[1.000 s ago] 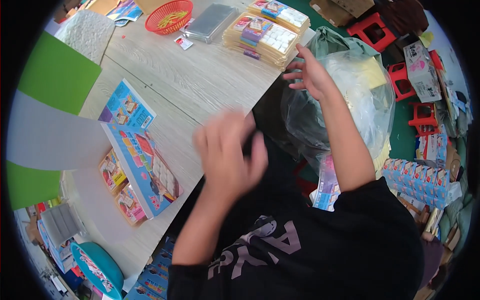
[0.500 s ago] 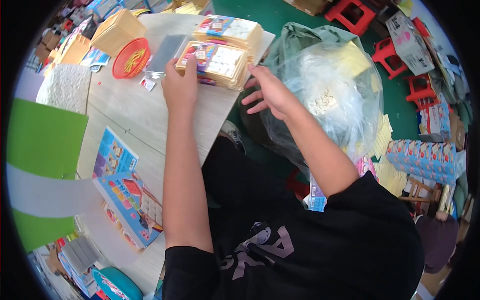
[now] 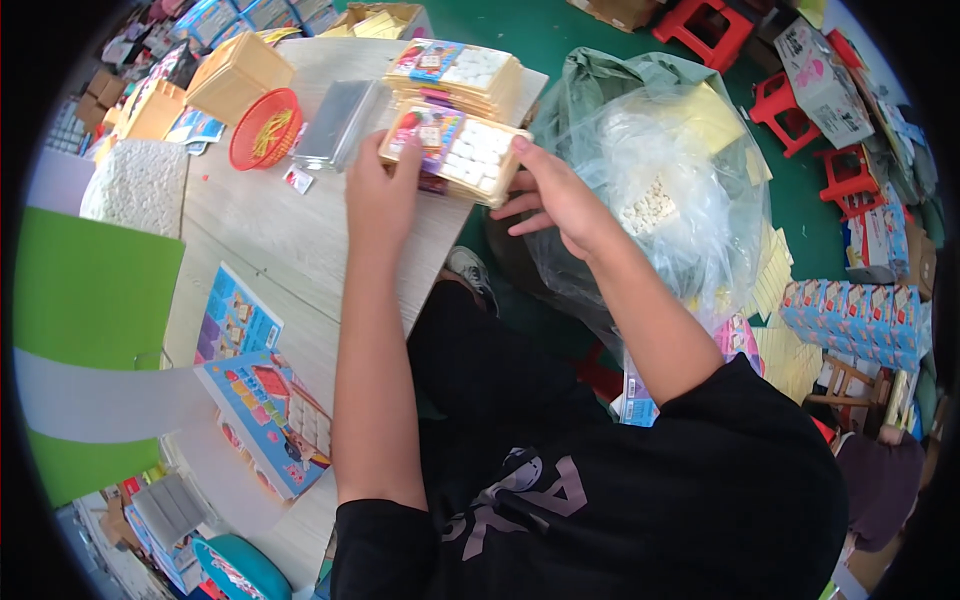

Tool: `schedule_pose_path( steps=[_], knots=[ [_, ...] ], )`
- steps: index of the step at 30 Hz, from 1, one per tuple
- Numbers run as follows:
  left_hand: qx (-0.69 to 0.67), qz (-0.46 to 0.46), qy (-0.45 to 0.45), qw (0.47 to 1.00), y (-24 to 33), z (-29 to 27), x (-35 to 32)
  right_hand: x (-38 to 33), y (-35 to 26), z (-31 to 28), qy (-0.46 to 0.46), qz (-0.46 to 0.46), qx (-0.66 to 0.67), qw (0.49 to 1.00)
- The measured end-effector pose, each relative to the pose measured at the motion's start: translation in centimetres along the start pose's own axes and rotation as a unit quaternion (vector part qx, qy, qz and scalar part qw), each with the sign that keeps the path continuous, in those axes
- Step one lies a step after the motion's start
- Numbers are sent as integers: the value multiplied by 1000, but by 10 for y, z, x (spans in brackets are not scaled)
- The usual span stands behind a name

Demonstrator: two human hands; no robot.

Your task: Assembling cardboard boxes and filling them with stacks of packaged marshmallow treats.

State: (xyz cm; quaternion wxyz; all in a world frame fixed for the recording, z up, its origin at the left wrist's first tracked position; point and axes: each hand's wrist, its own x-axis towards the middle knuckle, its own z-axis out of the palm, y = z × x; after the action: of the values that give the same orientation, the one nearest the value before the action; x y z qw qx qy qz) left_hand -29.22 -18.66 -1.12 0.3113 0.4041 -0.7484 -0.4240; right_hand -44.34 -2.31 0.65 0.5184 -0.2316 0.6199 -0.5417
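Note:
Between my hands is a shallow yellowish tray pack (image 3: 478, 153) with rows of white rounded blocks and a colourful printed card at its left end. My left hand (image 3: 383, 190) is closed on the left end, its thumb over the card. My right hand (image 3: 562, 205) pinches the right end with the thumb on top and the other fingers below. Just behind lies a stack of similar tray packs (image 3: 485, 72), partly hidden by the held one. Left of it lie clear plastic sleeves (image 3: 340, 122) on the pale table (image 3: 290, 225).
A red basket (image 3: 266, 130) with yellow strips stands beside stacked yellowish trays (image 3: 238, 75). To the right a large plastic bag (image 3: 600, 110) holds small pale pieces. Printed blue boxes (image 3: 270, 420) are at lower left. Red stools (image 3: 705, 30) stand on the green floor.
The front tray pack has shifted right and slightly toward me, away from the stack behind. My right hand, open beside it before, has closed on its right end.

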Motion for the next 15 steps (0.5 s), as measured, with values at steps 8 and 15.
schedule_pose_path(
  steps=[8,15],
  knots=[
    [-49,37,23,998,18,11,-38,-10,12,7,68,-83,112,988],
    [-180,-37,-30,983,36,-27,-111,-47,10,8,26,-212,109,971]
  ],
)
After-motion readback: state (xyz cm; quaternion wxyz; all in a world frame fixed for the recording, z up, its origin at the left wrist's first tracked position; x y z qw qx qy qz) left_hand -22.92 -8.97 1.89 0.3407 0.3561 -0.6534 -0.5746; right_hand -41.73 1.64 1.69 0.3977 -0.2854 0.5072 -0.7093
